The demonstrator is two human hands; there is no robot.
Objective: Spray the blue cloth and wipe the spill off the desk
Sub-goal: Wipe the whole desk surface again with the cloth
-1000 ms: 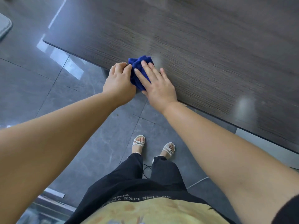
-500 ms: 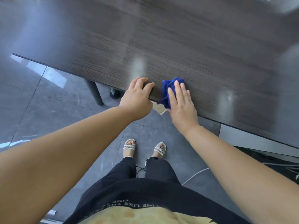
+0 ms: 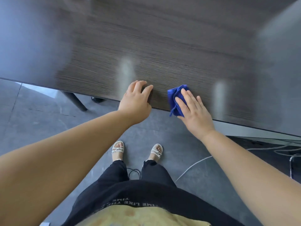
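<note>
The right hand (image 3: 193,110) presses the blue cloth (image 3: 176,99) flat-fingered at the desk (image 3: 162,54) edge. The left hand (image 3: 136,99) rests beside it, fingers loosely bent, holding nothing.

- desk (image 3: 162,46): fills the 12 o'clock half of the view, near edge runs from 9 to 3 o'clock
- cloth (image 3: 175,97): on desk top at the near edge, 1 o'clock, lower corner hangs over the edge
- right hand (image 3: 193,110): flat on cloth, covers its 3 o'clock side
- left hand (image 3: 136,98): on desk edge, at 9 o'clock of cloth, apart from it
- desk leg (image 3: 75,100): under desk, 10 o'clock, on floor (image 3: 40,128)
- feet (image 3: 118,149): on floor, 6 o'clock of the hands
- cable (image 3: 193,167): on floor, 4 o'clock
</note>
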